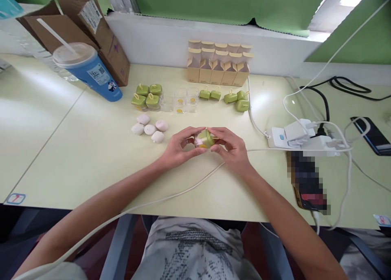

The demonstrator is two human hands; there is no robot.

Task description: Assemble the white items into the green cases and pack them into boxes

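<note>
Both hands meet over the middle of the pale table (76, 149) around one small green-lidded clear box (204, 139) with something yellow and white inside. My left hand (179, 147) pinches its left side. My right hand (230, 146) grips its right side, fingers curled on the lid. Several pink-white soft pads (149, 129) lie just left of my left hand. Behind them stand closed green-lidded boxes (146, 96), several empty clear boxes (180, 100) and loose green lids (227, 96).
Tan open cartons (218, 64) stand in rows by the back wall. A blue lidded cup with a straw (91, 72) and a brown cardboard box (100, 31) stand back left. A white power strip with plugs (302, 137), cables and a phone (372, 135) lie at the right.
</note>
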